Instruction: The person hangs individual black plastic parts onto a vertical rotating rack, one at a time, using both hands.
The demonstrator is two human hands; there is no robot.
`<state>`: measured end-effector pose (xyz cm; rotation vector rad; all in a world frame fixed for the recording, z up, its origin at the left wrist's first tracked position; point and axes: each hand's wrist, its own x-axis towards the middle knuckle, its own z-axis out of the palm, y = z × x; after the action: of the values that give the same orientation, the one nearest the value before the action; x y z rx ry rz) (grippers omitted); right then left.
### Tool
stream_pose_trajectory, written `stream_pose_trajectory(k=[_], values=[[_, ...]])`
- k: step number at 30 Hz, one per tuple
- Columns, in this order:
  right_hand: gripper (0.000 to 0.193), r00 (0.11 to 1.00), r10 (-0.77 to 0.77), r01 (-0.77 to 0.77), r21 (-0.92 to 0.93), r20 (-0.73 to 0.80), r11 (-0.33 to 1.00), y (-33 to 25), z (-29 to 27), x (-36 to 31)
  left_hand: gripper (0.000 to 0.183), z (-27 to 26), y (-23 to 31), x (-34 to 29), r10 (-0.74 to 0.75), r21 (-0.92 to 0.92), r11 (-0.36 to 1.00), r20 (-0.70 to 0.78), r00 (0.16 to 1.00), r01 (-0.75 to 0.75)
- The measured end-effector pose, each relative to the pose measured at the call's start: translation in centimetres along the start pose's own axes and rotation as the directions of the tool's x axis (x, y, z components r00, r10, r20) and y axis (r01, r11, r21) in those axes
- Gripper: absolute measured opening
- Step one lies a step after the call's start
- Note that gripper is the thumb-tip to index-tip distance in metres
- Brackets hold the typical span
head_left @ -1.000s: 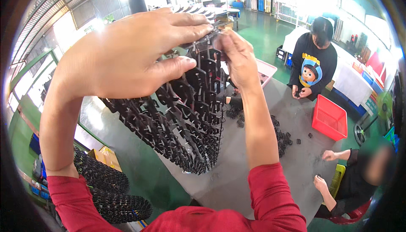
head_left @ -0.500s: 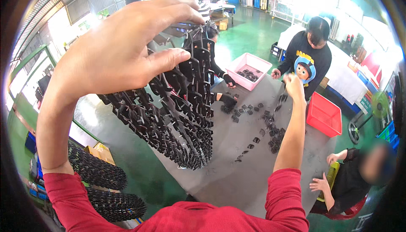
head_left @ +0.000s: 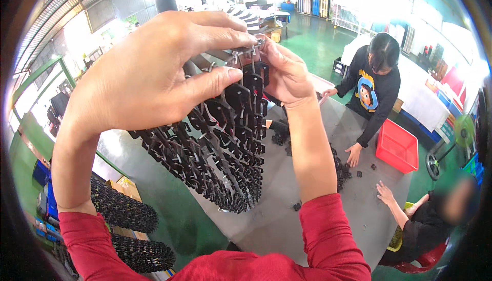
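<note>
A dense bundle of black plastic pieces (head_left: pixel 215 153), strung close together on thin metal hooks, hung in the air right in front of the camera, its long axis running from the top, where both hands met, down and slightly left toward the table (head_left: pixel 287 214) below. The left hand (head_left: pixel 154 76) was closed on the top of the bundle, thumb and forefinger pinching the hooks from the left side, the other fingers curved over them. The right hand (head_left: pixel 284 73) was closed too, its fingertips gripping one small black piece at the same top point, just right of the left hand's fingertips and touching the bundle. So the bundle lay directly below both hands, and the two were about equally near to its top. Beyond it, loose black pieces (head_left: pixel 341 171) lay scattered on the grey table. A person in a black top (head_left: pixel 371 91) stood on the far side with a hand flat on the table, beside a red bin (head_left: pixel 397 147). Another person's hand (head_left: pixel 385 194) rested on the near right edge. Two finished black rolls (head_left: pixel 128 229) lay low on the left.
</note>
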<state>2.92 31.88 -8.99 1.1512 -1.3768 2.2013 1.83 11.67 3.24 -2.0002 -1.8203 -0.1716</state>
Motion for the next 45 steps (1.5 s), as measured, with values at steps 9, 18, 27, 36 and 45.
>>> stream_pose_trajectory(k=[9, 18, 27, 36, 45], values=[[0.031, 0.987, -0.131, 0.106, 0.227, 0.097, 0.968, 1.6, 0.1, 0.9, 0.037, -0.3, -0.2, 0.4, 0.056, 0.056, 0.997, 0.013, 0.998, -0.056], [0.022, 0.893, -0.315, 0.103, -0.535, -0.322, 0.839, -1.4, 3.5, -1.0, 0.037, 0.2, -0.2, 0.4, 0.036, 0.068, 0.997, -0.008, 0.999, -0.035], [0.021, 0.710, -0.577, 0.006, -0.816, -0.404, 0.578, 0.2, 2.8, -1.6, 0.037, 0.4, 1.1, 0.9, -0.070, -0.021, 0.997, -0.009, 0.998, 0.070], [0.023, 0.426, -0.733, -0.445, -0.828, -0.531, 0.341, -5.1, -8.7, -12.3, 0.048, -0.7, -0.6, 0.5, 0.050, 0.094, 0.994, 0.068, 0.996, -0.056], [0.020, 0.500, -0.404, -0.831, -0.293, -0.766, -0.473, -3.2, -16.8, -24.6, 0.059, -1.3, -0.6, -0.7, 0.058, 0.121, 0.990, 0.071, 0.996, -0.066]])
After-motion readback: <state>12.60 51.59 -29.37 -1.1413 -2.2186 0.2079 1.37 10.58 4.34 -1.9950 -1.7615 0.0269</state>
